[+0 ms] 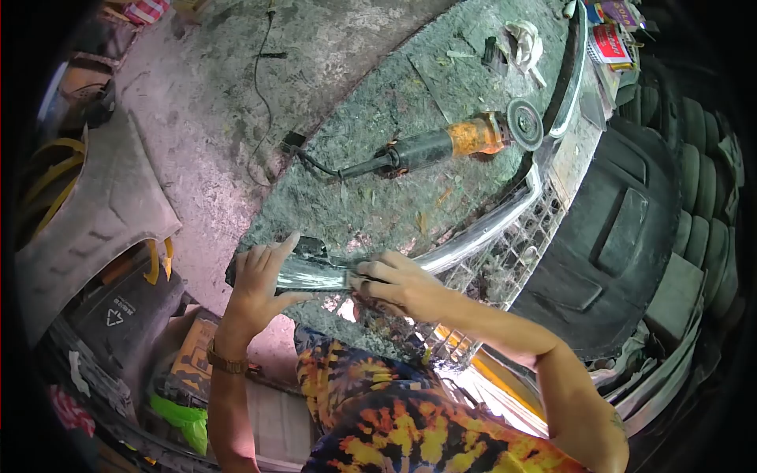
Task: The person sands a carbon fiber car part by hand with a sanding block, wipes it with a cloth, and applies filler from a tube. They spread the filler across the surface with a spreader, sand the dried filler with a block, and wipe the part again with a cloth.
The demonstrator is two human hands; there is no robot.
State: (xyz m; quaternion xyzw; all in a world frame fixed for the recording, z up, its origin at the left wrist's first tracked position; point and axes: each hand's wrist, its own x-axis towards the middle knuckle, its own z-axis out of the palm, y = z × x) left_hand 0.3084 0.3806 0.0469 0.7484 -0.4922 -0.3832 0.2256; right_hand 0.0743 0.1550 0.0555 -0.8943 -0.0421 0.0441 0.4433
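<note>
A long, curved car trim strip point(311, 276), dark with whitish scuffed patches, lies along the near side of a worn carpet-covered bench point(371, 209). At its left end, my left hand point(259, 277) is closed around the strip, thumb on the near side. My right hand point(406, 285) presses down on the strip farther right, its fingers bent together over a small greyish edge; what they hold is mostly hidden. Beyond the hands, an orange and black angle grinder point(441, 146) rests on its side, its round disc point(524, 124) towards the right.
A metal grid point(512, 256) shows at the bench's right edge. The grinder's cord point(268, 102) trails over the concrete floor. A crumpled white cloth point(524, 43) lies at the far end. Black panels point(607, 236) stand right; a grey fender point(102, 205) stands left.
</note>
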